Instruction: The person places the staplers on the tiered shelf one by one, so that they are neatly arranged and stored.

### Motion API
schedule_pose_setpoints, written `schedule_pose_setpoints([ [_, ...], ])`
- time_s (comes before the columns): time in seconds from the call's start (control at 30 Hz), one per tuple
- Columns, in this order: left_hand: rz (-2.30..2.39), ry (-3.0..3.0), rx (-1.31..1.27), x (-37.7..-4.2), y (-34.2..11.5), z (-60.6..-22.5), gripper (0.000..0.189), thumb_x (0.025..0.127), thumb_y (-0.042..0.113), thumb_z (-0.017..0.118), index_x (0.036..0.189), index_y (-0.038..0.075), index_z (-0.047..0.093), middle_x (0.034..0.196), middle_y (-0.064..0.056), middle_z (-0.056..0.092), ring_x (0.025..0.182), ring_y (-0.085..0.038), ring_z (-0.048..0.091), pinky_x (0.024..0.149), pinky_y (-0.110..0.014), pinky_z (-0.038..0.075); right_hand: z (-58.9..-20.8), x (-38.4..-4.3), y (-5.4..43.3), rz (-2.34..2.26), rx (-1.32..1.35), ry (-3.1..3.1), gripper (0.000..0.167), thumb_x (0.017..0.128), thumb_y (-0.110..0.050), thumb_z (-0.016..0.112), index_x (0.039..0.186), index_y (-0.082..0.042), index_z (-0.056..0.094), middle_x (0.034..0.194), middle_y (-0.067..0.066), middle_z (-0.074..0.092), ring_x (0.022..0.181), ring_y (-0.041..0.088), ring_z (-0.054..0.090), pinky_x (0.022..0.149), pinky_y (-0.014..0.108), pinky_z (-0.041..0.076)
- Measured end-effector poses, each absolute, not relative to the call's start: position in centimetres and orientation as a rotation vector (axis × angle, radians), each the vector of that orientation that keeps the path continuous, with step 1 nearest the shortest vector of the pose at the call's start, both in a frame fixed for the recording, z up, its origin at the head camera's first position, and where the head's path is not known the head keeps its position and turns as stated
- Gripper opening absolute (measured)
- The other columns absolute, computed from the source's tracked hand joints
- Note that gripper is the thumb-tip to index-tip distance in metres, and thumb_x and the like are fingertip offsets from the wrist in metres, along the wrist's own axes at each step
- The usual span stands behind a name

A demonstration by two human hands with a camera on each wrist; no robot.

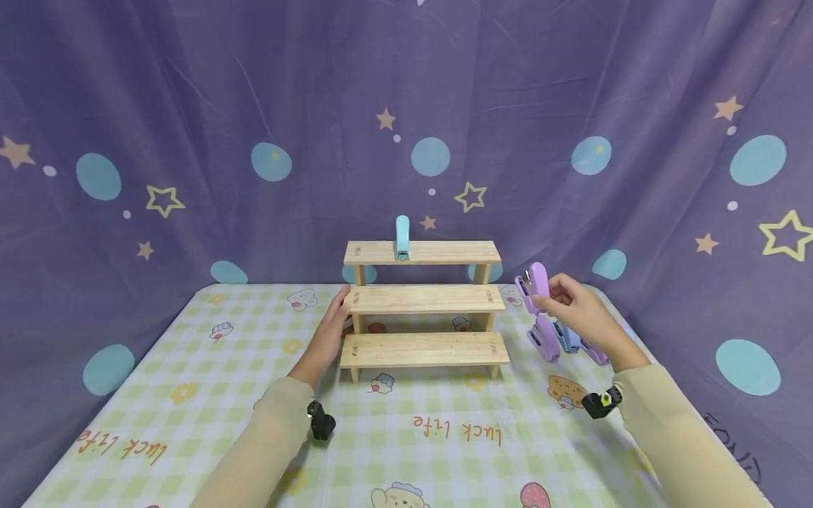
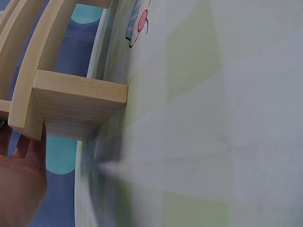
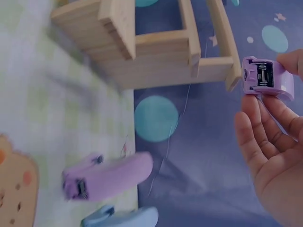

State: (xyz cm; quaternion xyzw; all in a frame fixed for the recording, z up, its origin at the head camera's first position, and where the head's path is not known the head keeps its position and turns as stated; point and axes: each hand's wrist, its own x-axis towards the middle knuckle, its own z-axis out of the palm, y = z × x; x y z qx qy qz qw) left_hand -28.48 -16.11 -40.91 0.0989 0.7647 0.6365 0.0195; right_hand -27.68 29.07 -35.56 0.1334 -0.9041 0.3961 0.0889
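A three-tier wooden shelf (image 1: 424,299) stands mid-table, with a teal stapler (image 1: 403,236) upright on its top tier. At the shelf's left side, my left hand (image 1: 327,331) grips the end of the middle tier; some fingers are hidden behind the wood in the left wrist view. My right hand (image 1: 581,310) pinches a purple stapler (image 1: 533,286) between thumb and fingers, raised to the right of the shelf. Below it on the table are another purple stapler (image 1: 544,340), a blue stapler (image 1: 567,337) and a further purple stapler (image 1: 595,353), partly hidden by the hand.
A checked tablecloth (image 1: 254,367) with cartoon prints covers the table. Behind and at both sides hangs a purple curtain (image 1: 343,169) with stars and dots, close behind the shelf. Each wrist wears a small black camera (image 1: 322,421).
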Motion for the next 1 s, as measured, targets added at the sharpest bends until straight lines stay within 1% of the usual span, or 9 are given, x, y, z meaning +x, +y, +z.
schedule_pose_setpoints([
  [0.13, 1.987, 2.391, 0.321, -29.5, -16.3, -42.4, 0.058, 0.110, 0.044, 0.028, 0.163, 0.031, 0.007, 0.167, -0.006, 0.013, 0.148, -0.034, 0.021, 0.117, -0.056, 0.023, -34.7, -28.3, 28.0, 1.180, 0.399, -2.694, 0.040, 0.096, -0.049, 0.066, 0.110, -0.012, 0.058, 0.094, 0.007, 0.068, 0.085, 0.022, 0.062, 0.073, 0.034, 0.051],
  [0.17, 1.990, 2.394, 0.319, -29.8, -16.3, -42.8, 0.058, 0.110, 0.046, 0.028, 0.163, 0.033, 0.008, 0.166, -0.005, 0.015, 0.148, -0.033, 0.022, 0.117, -0.055, 0.024, -34.5, -28.5, 27.7, 1.179, 0.405, -2.692, 0.041, 0.096, -0.049, 0.065, 0.111, -0.012, 0.058, 0.095, 0.007, 0.068, 0.087, 0.024, 0.063, 0.073, 0.035, 0.051],
  [0.23, 1.985, 2.384, 0.318, -29.4, -16.3, -42.3, 0.058, 0.110, 0.046, 0.028, 0.162, 0.033, 0.008, 0.166, -0.004, 0.016, 0.148, -0.031, 0.024, 0.116, -0.055, 0.025, -34.2, -28.9, 27.1, 1.172, 0.417, -2.680, 0.040, 0.096, -0.048, 0.066, 0.111, -0.012, 0.058, 0.095, 0.007, 0.069, 0.087, 0.024, 0.064, 0.075, 0.035, 0.052],
  [0.37, 1.990, 2.365, 0.303, -29.2, -16.2, -41.9, 0.056, 0.112, 0.036, 0.027, 0.163, 0.027, 0.008, 0.166, -0.007, 0.014, 0.148, -0.034, 0.022, 0.117, -0.055, 0.024, -33.7, -29.7, 25.7, 1.183, 0.443, -2.647, 0.038, 0.096, -0.046, 0.067, 0.110, -0.011, 0.059, 0.094, 0.007, 0.068, 0.084, 0.024, 0.063, 0.073, 0.035, 0.051],
  [0.4, 1.991, 2.361, 0.302, -29.3, -16.2, -41.8, 0.055, 0.112, 0.035, 0.026, 0.163, 0.026, 0.008, 0.166, -0.007, 0.013, 0.148, -0.035, 0.022, 0.117, -0.056, 0.023, -33.6, -30.0, 25.4, 1.182, 0.443, -2.641, 0.038, 0.096, -0.046, 0.067, 0.109, -0.011, 0.059, 0.093, 0.007, 0.068, 0.082, 0.022, 0.062, 0.072, 0.035, 0.051],
  [0.57, 2.008, 2.400, 0.310, -30.1, -16.3, -43.1, 0.055, 0.111, 0.039, 0.027, 0.163, 0.031, 0.010, 0.166, -0.004, 0.015, 0.147, -0.034, 0.024, 0.116, -0.055, 0.025, -33.2, -31.2, 23.8, 1.213, 0.431, -2.624, 0.039, 0.094, -0.048, 0.067, 0.107, -0.012, 0.060, 0.092, 0.007, 0.067, 0.081, 0.022, 0.061, 0.068, 0.035, 0.051],
  [0.77, 1.986, 2.418, 0.295, -29.9, -16.3, -43.3, 0.056, 0.110, 0.046, 0.028, 0.162, 0.036, 0.011, 0.165, -0.001, 0.018, 0.147, -0.030, 0.025, 0.116, -0.054, 0.026, -32.7, -32.5, 21.9, 1.237, 0.428, -2.608, 0.040, 0.094, -0.048, 0.068, 0.105, -0.011, 0.059, 0.092, 0.007, 0.066, 0.082, 0.022, 0.060, 0.072, 0.035, 0.049],
  [0.9, 1.986, 2.441, 0.299, -29.9, -16.3, -43.2, 0.056, 0.109, 0.048, 0.028, 0.162, 0.035, 0.013, 0.166, 0.000, 0.016, 0.147, -0.030, 0.025, 0.117, -0.054, 0.024, -32.1, -33.2, 20.7, 1.275, 0.433, -2.596, 0.040, 0.094, -0.047, 0.068, 0.105, -0.009, 0.059, 0.094, 0.008, 0.065, 0.085, 0.023, 0.060, 0.073, 0.037, 0.049],
  [1.0, 1.990, 2.446, 0.318, -29.9, -16.3, -43.2, 0.056, 0.110, 0.046, 0.028, 0.162, 0.033, 0.013, 0.166, -0.002, 0.014, 0.147, -0.032, 0.024, 0.117, -0.055, 0.023, -31.7, -33.8, 19.9, 1.290, 0.434, -2.594, 0.039, 0.094, -0.045, 0.067, 0.104, -0.009, 0.059, 0.095, 0.008, 0.064, 0.087, 0.023, 0.060, 0.072, 0.036, 0.049],
])
